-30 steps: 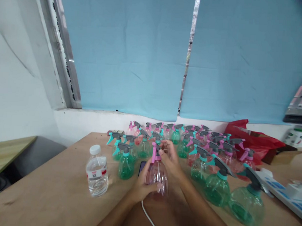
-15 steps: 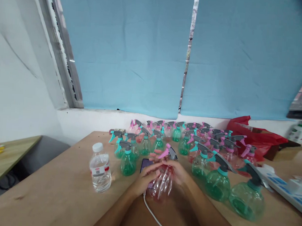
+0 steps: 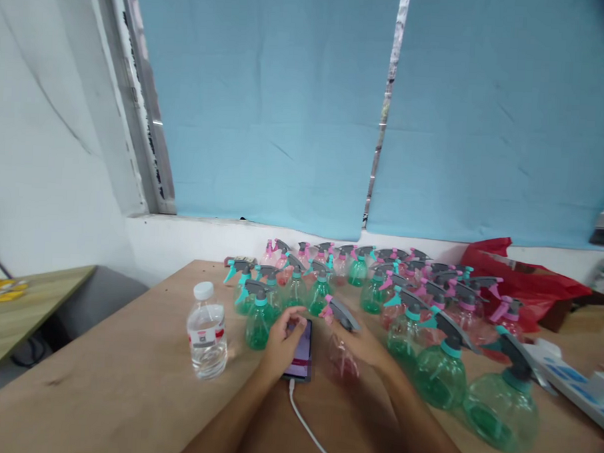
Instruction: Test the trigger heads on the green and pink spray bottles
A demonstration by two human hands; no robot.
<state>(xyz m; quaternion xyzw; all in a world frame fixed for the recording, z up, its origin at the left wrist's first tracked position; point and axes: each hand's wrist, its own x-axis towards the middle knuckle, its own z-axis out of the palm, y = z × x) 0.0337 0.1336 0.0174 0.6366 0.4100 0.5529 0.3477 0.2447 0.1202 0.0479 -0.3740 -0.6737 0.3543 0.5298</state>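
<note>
Nearest me, a white cable (image 3: pixel 301 421) runs to a phone (image 3: pixel 302 351) on the table (image 3: pixel 140 380). My right hand (image 3: pixel 361 344) alone now grips the pink-headed trigger spray bottle (image 3: pixel 345 363), right of the phone. My left hand (image 3: pixel 283 340), since withdrawn from it, curls loosely, visibly empty, by the phone; contact undetermined. Support is therefore one-handed. Beyond: assorted spray bottles (image 3: pixel 321 295).

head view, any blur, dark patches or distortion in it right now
In the head view, the pink spray bottle in the right hand looks slightly smeared; also in the head view, the power strip is soft, the nearest green bottle appears stretched, likely by a wide lens, and the top right corner darkens.
</note>
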